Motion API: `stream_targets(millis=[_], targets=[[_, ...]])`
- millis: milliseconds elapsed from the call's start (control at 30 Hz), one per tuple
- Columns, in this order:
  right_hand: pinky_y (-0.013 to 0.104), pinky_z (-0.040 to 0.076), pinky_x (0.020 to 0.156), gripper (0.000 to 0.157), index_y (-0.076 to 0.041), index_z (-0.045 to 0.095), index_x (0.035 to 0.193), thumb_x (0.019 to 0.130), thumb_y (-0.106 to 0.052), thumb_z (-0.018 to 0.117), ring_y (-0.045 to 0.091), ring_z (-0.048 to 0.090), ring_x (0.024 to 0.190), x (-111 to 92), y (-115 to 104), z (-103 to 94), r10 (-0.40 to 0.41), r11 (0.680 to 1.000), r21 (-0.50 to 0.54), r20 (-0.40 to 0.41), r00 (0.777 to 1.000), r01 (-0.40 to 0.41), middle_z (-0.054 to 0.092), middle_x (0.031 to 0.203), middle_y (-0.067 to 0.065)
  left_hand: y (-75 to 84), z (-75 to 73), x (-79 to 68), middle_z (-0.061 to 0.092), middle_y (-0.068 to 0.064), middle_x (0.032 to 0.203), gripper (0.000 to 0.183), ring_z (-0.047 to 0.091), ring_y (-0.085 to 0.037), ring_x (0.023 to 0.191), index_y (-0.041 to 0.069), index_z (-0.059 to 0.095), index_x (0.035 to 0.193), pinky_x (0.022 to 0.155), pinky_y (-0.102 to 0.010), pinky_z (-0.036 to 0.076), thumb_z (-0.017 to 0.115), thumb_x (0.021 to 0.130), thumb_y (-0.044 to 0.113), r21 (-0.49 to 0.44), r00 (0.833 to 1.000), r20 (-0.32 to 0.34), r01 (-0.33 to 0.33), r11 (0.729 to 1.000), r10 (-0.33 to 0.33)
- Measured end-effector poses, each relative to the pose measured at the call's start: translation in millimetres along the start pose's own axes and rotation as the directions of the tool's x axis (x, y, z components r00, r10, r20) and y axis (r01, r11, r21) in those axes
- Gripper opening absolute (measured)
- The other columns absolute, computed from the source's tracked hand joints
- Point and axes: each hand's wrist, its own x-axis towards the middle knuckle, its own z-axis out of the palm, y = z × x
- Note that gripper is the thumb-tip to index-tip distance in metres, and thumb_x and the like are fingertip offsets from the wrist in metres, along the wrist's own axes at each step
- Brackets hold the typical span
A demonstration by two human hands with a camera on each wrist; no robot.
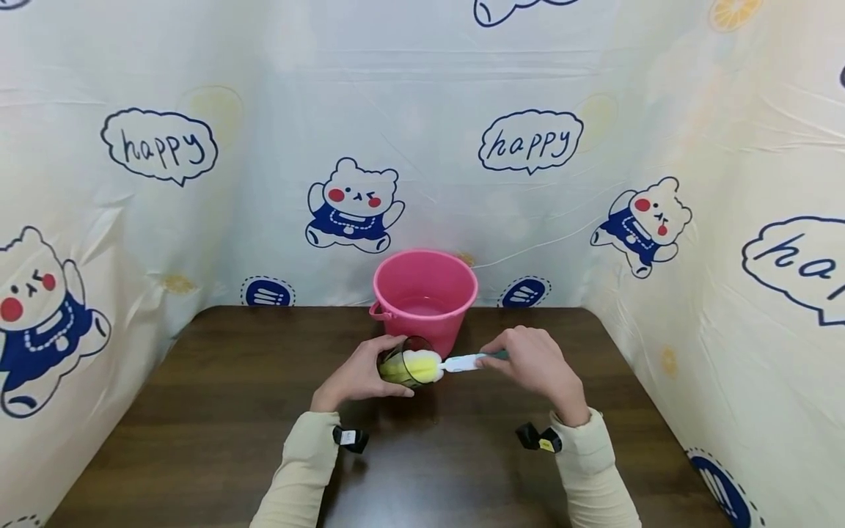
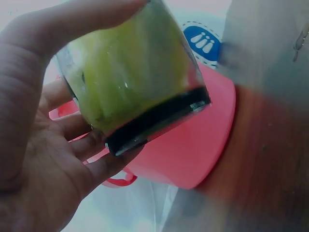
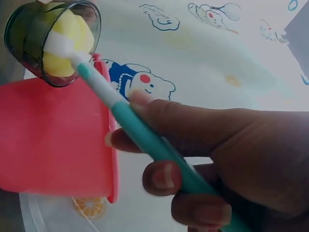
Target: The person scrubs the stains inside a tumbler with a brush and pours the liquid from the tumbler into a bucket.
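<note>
dark table (image 1: 198, 440); left grip (image 1: 356, 374) holding tilted glass (image 1: 397, 369), right grip (image 1: 531, 361) holding brush (image 1: 462, 363), sponge (image 1: 430, 366) mostly inside glass

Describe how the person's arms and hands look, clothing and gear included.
Cream sleeves cover both arms: left sleeve, right sleeve. The left hand and right hand are ungloved. At the left wrist sits a small black device with a white label; the right wrist's matching one has a yellow label.
</note>
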Motion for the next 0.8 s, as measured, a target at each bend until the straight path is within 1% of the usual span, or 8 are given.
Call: stream_targets(millis=[167, 233, 300, 433, 567, 667, 733, 800], targets=[[0.025, 0.023, 0.043, 0.02, -0.024, 0.084, 0.099, 0.086, -0.039, 0.081, 0.009, 0.037, 0.049, 10, 5, 2.1, -0.002, 1.0, 0.006, -0.049, 0.999, 0.002, 0.058, 0.057, -0.014, -2.7, -2.1, -0.7, 0.056, 0.004, 0.145, 0.097, 0.052, -0.02, 0.13, 0.016, 0.051, 0.15, 0.108, -0.049, 0.047, 0.093, 0.069, 0.045, -0.037, 1.0, -0.015, -0.007, 0.999, 0.006], [0.025, 0.025, 0.044, 0.023, -0.023, 0.084, 0.101, 0.086, -0.04, 0.08, 0.01, 0.039, 0.05, 13, 6, 4.0, 0.005, 1.0, 0.006, -0.032, 0.999, -0.004, 0.061, 0.059, -0.012, -3.8, -3.7, -1.0, 0.057, 0.005, 0.143, 0.095, 0.053, -0.02, 0.128, 0.017, 0.052, 0.15, 0.107, -0.048, 0.047, 0.094, 0.068, 0.044, -0.043, 0.999, -0.029, -0.015, 0.999, 0.014], [0.024, 0.032, 0.046, 0.025, -0.021, 0.084, 0.101, 0.086, -0.041, 0.08, 0.008, 0.044, 0.055, 14, 5, 4.8, 0.002, 1.0, 0.006, 0.004, 1.0, -0.002, 0.069, 0.068, -0.011, -4.9, -4.8, -1.1, 0.058, 0.004, 0.143, 0.095, 0.054, -0.02, 0.128, 0.016, 0.053, 0.148, 0.106, -0.049, 0.048, 0.094, 0.068, 0.044, -0.041, 0.999, -0.035, -0.021, 0.999, 0.02], [0.024, 0.042, 0.051, 0.023, -0.022, 0.084, 0.1, 0.085, -0.039, 0.082, 0.006, 0.05, 0.062, 14, 5, 2.4, -0.038, 0.999, 0.01, 0.048, 0.998, 0.038, 0.076, 0.083, -0.01, -6.5, -4.8, -0.8, 0.057, 0.004, 0.145, 0.095, 0.053, -0.02, 0.13, 0.016, 0.053, 0.148, 0.107, -0.05, 0.047, 0.094, 0.067, 0.047, -0.022, 1.0, -0.012, -0.014, 1.0, 0.013], [0.025, 0.036, 0.047, 0.018, -0.024, 0.084, 0.098, 0.085, -0.038, 0.083, 0.007, 0.046, 0.057, 15, 7, 0.0, -0.064, 0.998, 0.003, 0.005, 0.998, 0.064, 0.071, 0.074, -0.014, -8.6, -2.2, 0.9, 0.057, 0.007, 0.144, 0.094, 0.053, -0.018, 0.129, 0.019, 0.053, 0.148, 0.106, -0.049, 0.048, 0.093, 0.068, 0.049, -0.03, 1.0, 0.006, -0.019, 0.999, 0.019], [0.025, 0.027, 0.045, 0.019, -0.026, 0.084, 0.099, 0.086, -0.039, 0.081, 0.008, 0.04, 0.052, 18, 9, 1.5, -0.033, 0.999, -0.016, -0.006, 0.999, 0.033, 0.063, 0.063, -0.015, -9.9, -1.3, 2.1, 0.059, 0.008, 0.14, 0.092, 0.054, -0.017, 0.125, 0.02, 0.055, 0.147, 0.104, -0.048, 0.049, 0.093, 0.067, 0.048, -0.043, 0.999, -0.002, -0.039, 0.998, 0.039], [0.026, 0.027, 0.044, 0.02, -0.025, 0.084, 0.1, 0.087, -0.04, 0.08, 0.009, 0.04, 0.052, 19, 8, 3.1, -0.003, 1.0, -0.022, 0.015, 1.0, 0.003, 0.063, 0.063, -0.014, -10.7, -1.5, 3.0, 0.06, 0.008, 0.138, 0.092, 0.055, -0.017, 0.123, 0.019, 0.057, 0.145, 0.104, -0.048, 0.049, 0.094, 0.067, 0.048, -0.038, 0.999, -0.009, -0.053, 0.998, 0.052], [0.026, 0.033, 0.046, 0.021, -0.024, 0.084, 0.1, 0.087, -0.04, 0.08, 0.008, 0.045, 0.056, 18, 7, 3.5, 0.014, 1.0, -0.022, 0.051, 0.999, -0.013, 0.068, 0.069, -0.012, -10.4, -2.2, 2.8, 0.06, 0.007, 0.138, 0.093, 0.055, -0.017, 0.124, 0.017, 0.057, 0.145, 0.105, -0.049, 0.049, 0.094, 0.066, 0.048, -0.034, 0.999, -0.011, -0.05, 0.998, 0.049]])
